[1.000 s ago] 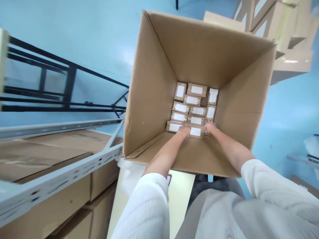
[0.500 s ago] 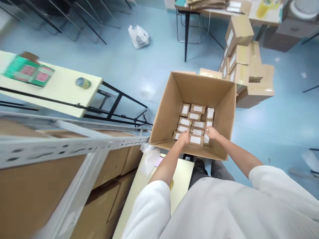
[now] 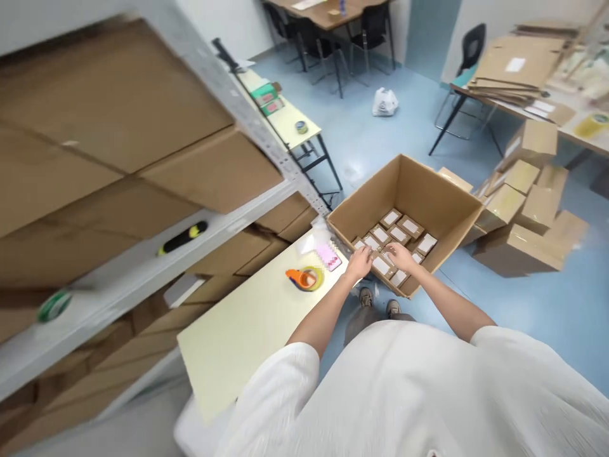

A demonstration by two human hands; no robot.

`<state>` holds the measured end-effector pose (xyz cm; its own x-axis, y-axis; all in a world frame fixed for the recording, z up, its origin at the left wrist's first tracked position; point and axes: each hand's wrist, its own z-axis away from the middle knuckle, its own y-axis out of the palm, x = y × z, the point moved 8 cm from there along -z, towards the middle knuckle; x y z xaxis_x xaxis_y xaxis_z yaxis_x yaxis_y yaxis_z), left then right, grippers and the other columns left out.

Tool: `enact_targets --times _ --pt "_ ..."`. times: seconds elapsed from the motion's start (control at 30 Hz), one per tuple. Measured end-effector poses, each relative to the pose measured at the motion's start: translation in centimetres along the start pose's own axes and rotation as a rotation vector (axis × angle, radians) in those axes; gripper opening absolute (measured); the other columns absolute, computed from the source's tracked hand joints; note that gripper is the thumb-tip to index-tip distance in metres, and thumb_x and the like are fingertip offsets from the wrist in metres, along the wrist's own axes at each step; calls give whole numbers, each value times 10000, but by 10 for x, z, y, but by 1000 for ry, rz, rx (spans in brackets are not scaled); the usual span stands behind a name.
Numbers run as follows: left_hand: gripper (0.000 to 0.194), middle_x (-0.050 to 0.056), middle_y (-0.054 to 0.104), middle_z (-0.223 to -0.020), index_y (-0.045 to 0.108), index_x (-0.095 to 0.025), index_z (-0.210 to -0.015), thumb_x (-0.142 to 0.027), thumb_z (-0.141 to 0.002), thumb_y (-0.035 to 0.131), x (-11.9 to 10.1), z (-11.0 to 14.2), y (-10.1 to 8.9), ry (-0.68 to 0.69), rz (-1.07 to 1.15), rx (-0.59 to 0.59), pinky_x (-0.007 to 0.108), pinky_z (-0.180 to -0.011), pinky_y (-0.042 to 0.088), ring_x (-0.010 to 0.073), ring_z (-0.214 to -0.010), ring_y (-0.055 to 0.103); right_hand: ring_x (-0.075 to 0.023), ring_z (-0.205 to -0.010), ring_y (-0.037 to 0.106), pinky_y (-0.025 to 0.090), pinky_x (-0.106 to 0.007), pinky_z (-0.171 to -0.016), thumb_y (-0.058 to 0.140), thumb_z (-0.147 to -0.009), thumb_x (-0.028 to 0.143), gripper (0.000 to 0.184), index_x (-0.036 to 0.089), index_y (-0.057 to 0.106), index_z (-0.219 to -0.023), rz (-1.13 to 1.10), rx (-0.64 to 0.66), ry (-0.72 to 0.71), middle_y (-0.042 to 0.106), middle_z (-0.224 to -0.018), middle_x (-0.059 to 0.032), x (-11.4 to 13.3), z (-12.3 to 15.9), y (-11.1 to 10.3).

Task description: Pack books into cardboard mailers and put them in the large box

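Observation:
A large open carton (image 3: 445, 190) stands on the blue floor in front of me. Its bottom is lined with several small brown boxes with white labels (image 3: 410, 226). Both my arms reach down into its near side. My left hand (image 3: 360, 261) and my right hand (image 3: 399, 256) have their fingers curled on the two ends of one small labelled box (image 3: 381, 265) in the nearest row. My shoes show just below the carton's near wall.
A pale yellow table (image 3: 247, 324) at my left carries an orange tape dispenser (image 3: 304, 278) and a pink flat item (image 3: 328, 257). A metal rack (image 3: 143, 270) with big cartons fills the left. Sealed cartons (image 3: 518, 244) are piled at the right; a white bag (image 3: 384, 101) lies beyond.
The view has risen and pulled back from inside the carton, so the room shows. Both hands stay on the same small box in the near row.

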<state>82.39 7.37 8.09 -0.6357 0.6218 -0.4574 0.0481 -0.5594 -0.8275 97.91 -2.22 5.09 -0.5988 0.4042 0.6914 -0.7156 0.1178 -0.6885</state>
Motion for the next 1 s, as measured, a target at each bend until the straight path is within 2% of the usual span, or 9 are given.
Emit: enact_targets --times 0.13,0.27,0.43,0.57,0.67,0.8,0.9,1.0 --pt "522 131 563 -1653 519 -209 -1606 -249 -1086 490 25 64 -19 -114 85 -148 433 -1296 420 260 -1535 530 -243 -1319 667 502 -400 -1180 557 -1009 198 374 190 700 -1354 8 97 -206 729 -1378 -130 64 -3 25" --pt "536 132 568 -1651 500 -221 -1624 -256 -1090 487 63 140 -28 -269 146 -272 455 -1296 426 263 -1551 517 -252 -1272 690 524 -425 -1155 560 -1010 224 387 206 700 -1370 -5 233 -358 732 -1372 -125 131 8 75" --pt "541 131 578 -1652 511 -220 -1623 -253 -1083 496 112 246 -21 -473 210 -403 461 -1304 424 267 -1552 523 -252 -1195 729 565 -420 -1091 583 -1004 219 373 214 714 -1353 49 387 -529 740 -1364 -125 207 38 153" --pt "533 116 579 -1653 523 -235 -1618 -236 -1085 496 145 327 -6 -585 243 -481 433 -1313 418 249 -1550 525 -247 -1192 726 555 -399 -1097 582 -1006 215 350 195 721 -1326 141 428 -595 743 -1372 -131 252 60 207" --pt "520 116 586 -1644 533 -228 -1605 -232 -1087 487 165 377 9 -615 289 -523 448 -1320 413 248 -1553 519 -256 -1230 711 537 -398 -1118 585 -1016 246 338 183 724 -1317 224 416 -574 745 -1381 -135 266 68 235" --pt "485 118 603 -1617 560 -215 -1569 -230 -1092 469 189 429 32 -594 358 -569 439 -1325 410 236 -1548 520 -285 -1265 698 544 -395 -1089 610 -1026 330 378 173 721 -1352 375 357 -416 737 -1403 -147 260 66 254" --pt "473 121 604 -1610 572 -210 -1549 -220 -1088 471 206 458 48 -600 388 -567 430 -1318 420 238 -1549 520 -311 -1299 679 533 -403 -1096 618 -1026 364 418 163 714 -1380 485 318 -322 726 -1409 -166 253 64 263" --pt "467 119 600 -1616 575 -214 -1543 -219 -1091 459 222 476 58 -615 410 -553 433 -1316 422 243 -1556 513 -350 -1336 642 516 -448 -1119 623 -1023 382 457 153 695 -1411 567 280 -293 697 -1438 -195 254 58 271"
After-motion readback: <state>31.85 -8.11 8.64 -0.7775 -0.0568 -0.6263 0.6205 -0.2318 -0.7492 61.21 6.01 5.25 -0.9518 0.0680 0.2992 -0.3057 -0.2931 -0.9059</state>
